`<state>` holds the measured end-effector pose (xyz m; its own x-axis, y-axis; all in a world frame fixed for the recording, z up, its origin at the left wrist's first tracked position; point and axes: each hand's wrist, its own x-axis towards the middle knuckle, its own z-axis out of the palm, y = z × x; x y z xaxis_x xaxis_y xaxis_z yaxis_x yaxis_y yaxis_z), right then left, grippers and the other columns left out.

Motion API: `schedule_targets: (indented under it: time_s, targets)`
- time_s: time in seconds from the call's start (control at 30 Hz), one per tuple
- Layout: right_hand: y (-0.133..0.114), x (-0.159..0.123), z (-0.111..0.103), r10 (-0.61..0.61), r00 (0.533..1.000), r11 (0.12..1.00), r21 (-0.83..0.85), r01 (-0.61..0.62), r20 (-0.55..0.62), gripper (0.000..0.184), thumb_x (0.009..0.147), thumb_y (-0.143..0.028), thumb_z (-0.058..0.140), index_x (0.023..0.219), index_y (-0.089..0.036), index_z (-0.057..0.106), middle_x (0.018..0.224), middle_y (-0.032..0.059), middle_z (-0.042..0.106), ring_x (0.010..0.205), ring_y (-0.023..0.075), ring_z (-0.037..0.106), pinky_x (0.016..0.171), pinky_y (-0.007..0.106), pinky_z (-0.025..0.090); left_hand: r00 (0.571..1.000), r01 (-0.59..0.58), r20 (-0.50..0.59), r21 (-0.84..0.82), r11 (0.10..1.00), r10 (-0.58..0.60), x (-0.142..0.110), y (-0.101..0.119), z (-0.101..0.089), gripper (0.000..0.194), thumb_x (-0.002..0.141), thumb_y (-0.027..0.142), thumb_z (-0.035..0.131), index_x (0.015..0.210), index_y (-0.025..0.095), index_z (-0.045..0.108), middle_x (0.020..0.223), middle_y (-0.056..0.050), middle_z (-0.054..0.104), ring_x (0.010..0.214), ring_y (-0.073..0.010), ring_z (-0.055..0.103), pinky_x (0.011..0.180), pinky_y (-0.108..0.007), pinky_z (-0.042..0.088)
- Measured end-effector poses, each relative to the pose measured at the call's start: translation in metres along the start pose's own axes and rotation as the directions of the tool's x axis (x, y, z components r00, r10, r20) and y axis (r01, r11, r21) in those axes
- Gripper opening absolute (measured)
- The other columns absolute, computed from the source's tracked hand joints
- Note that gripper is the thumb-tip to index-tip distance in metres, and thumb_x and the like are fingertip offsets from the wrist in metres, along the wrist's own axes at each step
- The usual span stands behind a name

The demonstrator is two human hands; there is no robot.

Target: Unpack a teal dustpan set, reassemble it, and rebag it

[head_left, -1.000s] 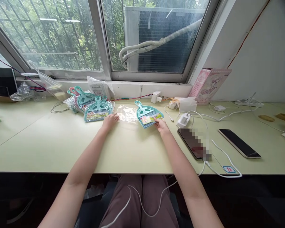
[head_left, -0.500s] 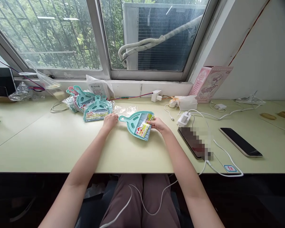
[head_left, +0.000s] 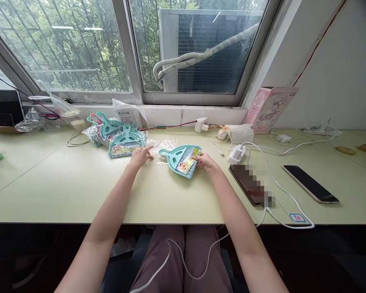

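Observation:
My right hand grips the right edge of a small turquoise dustpan, fingers over the colourful card and the blue-bristled brush nested in it. The dustpan's looped handle points left. Beside that handle, my left hand is spread with fingers apart, over the near-left edge of a clear plastic bag lying flat behind. Just left of this hand, a packaged turquoise dustpan set leans on a pile of similar wrapped sets, one with a pink handle.
To the right lie a dark phone with a white cable, another phone and a white charger. A pink box stands by the window wall. A white packet rests behind the pile.
My left hand's fingers have opened away from the dustpan's handle. The dustpan has shifted slightly right in my right hand, widening the gap between it and my left hand.

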<state>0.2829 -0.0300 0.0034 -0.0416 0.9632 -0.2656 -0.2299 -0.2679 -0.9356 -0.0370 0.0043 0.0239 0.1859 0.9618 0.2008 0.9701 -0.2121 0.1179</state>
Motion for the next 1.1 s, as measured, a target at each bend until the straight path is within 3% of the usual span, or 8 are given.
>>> schedule_targets:
  time_s: [0.1, 0.2, 0.43, 0.63, 0.73, 0.8, 0.93, 1.1]
  targets:
    - [-0.002, -0.001, -0.001, 0.003, 0.998, 0.999, 0.042, -0.001, -0.059, 0.019, 0.070, 0.000, 0.072, 0.084, -0.010, 0.065, 0.078, 0.0085, 0.075, 0.066, 0.0169, 0.071, 0.061, 0.026, 0.060, 1.000, -0.019, 0.010, 0.131, 0.991, 0.017, 0.000, 0.006, 0.004, 0.031, 0.089, 0.022, 0.052, 0.114, 0.020, 0.070, 0.099, -0.014, 0.073, 0.096, -0.0308, 0.067, 0.078, -0.035, 0.046]
    - [-0.005, -0.004, -0.002, 0.018, 0.999, 0.999, 0.049, -0.016, -0.041, 0.018, 0.071, 0.000, 0.072, 0.084, -0.010, 0.065, 0.079, 0.0093, 0.075, 0.066, 0.0167, 0.071, 0.062, 0.026, 0.060, 1.000, -0.024, 0.003, 0.202, 0.979, 0.024, -0.001, 0.013, 0.006, 0.031, 0.092, 0.024, 0.044, 0.095, 0.016, 0.074, 0.094, -0.018, 0.072, 0.092, -0.0324, 0.068, 0.074, -0.036, 0.046]
    - [-0.007, -0.012, 0.007, 0.049, 0.994, 0.999, -0.023, -0.047, 0.098, 0.016, 0.071, -0.001, 0.072, 0.083, -0.010, 0.068, 0.080, 0.0093, 0.075, 0.067, 0.0164, 0.072, 0.059, 0.024, 0.060, 0.983, 0.049, -0.182, 0.146, 0.988, -0.022, -0.004, 0.022, 0.003, 0.038, 0.097, 0.029, 0.036, 0.098, 0.014, 0.071, 0.088, -0.017, 0.071, 0.084, -0.0306, 0.069, 0.067, -0.034, 0.044]
    - [-0.007, -0.017, 0.019, -0.052, 0.999, 0.995, 0.084, 0.053, -0.008, 0.014, 0.074, -0.001, 0.069, 0.085, -0.010, 0.066, 0.080, 0.0078, 0.075, 0.068, 0.0157, 0.071, 0.064, 0.026, 0.060, 0.859, 0.088, -0.510, 0.050, 0.995, -0.050, -0.006, 0.018, 0.003, 0.037, 0.098, 0.032, 0.036, 0.104, 0.016, 0.069, 0.107, -0.014, 0.069, 0.083, -0.0266, 0.067, 0.071, -0.035, 0.043]
    - [-0.006, -0.018, 0.026, -0.109, 0.993, 0.977, 0.177, 0.117, -0.055, 0.012, 0.077, -0.002, 0.067, 0.084, -0.011, 0.064, 0.081, 0.0069, 0.074, 0.069, 0.0150, 0.071, 0.066, 0.026, 0.060, 0.797, 0.075, -0.602, 0.017, 0.997, -0.050, -0.007, 0.016, 0.001, 0.034, 0.098, 0.031, 0.038, 0.102, 0.017, 0.069, 0.117, -0.013, 0.067, 0.083, -0.0244, 0.066, 0.073, -0.035, 0.043]
    - [-0.004, -0.018, 0.032, -0.130, 0.988, 0.963, 0.226, 0.145, -0.083, 0.011, 0.078, -0.003, 0.066, 0.083, -0.012, 0.063, 0.080, 0.0062, 0.074, 0.068, 0.0143, 0.070, 0.066, 0.026, 0.060, 0.779, 0.049, -0.626, 0.009, 0.999, -0.033, -0.007, 0.016, 0.002, 0.032, 0.097, 0.031, 0.040, 0.102, 0.018, 0.068, 0.120, -0.011, 0.066, 0.080, -0.0226, 0.066, 0.068, -0.033, 0.042]
    - [0.003, -0.017, 0.043, -0.122, 0.990, 0.954, 0.267, 0.138, -0.076, 0.012, 0.077, -0.004, 0.068, 0.082, -0.013, 0.063, 0.078, 0.0053, 0.073, 0.067, 0.0144, 0.069, 0.066, 0.026, 0.060, 0.813, -0.073, -0.579, -0.006, 0.997, 0.056, -0.009, 0.022, 0.005, 0.029, 0.097, 0.030, 0.040, 0.102, 0.021, 0.067, 0.120, -0.009, 0.066, 0.080, -0.0207, 0.067, 0.063, -0.032, 0.042]
    - [0.009, -0.015, 0.046, -0.122, 0.992, 0.963, 0.237, 0.128, -0.038, 0.015, 0.074, -0.007, 0.072, 0.084, -0.015, 0.063, 0.080, 0.0049, 0.074, 0.070, 0.0158, 0.070, 0.067, 0.028, 0.060, 0.892, -0.234, -0.416, -0.090, 0.968, 0.177, -0.018, 0.036, -0.003, 0.032, 0.098, 0.034, 0.037, 0.102, 0.024, 0.067, 0.122, -0.008, 0.066, 0.104, -0.0245, 0.064, 0.089, -0.036, 0.044]
